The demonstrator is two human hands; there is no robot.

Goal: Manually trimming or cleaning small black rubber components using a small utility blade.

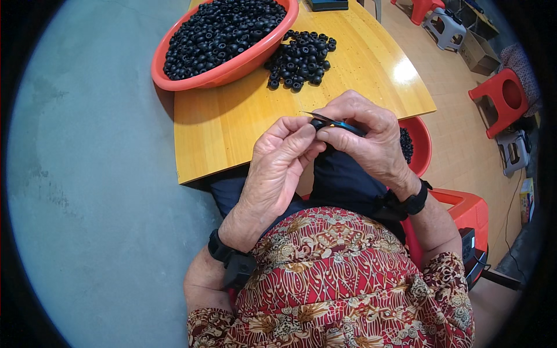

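Just past the near edge of the wooden table (223, 136), above my lap, both hands meet. My left hand (278, 156) pinches a small round black part (317, 124) between thumb and fingertips. My right hand (368, 133) is closed on small dark scissors (346, 126), whose thin pointed blades reach over the black part. Much of the scissors' handle is hidden by my right fingers. Beyond my hands, a loose pile of black parts (301, 58) with holes lies on the table. Left of it, a red-orange basin (183, 84) is heaped with more such parts.
A second red basin (423, 142), with small black pieces, stands low beyond the table's right edge. Red and grey stools (503, 98) and a cardboard box (479, 52) stand at the right. A dark box (328, 5) sits at the table's far end.
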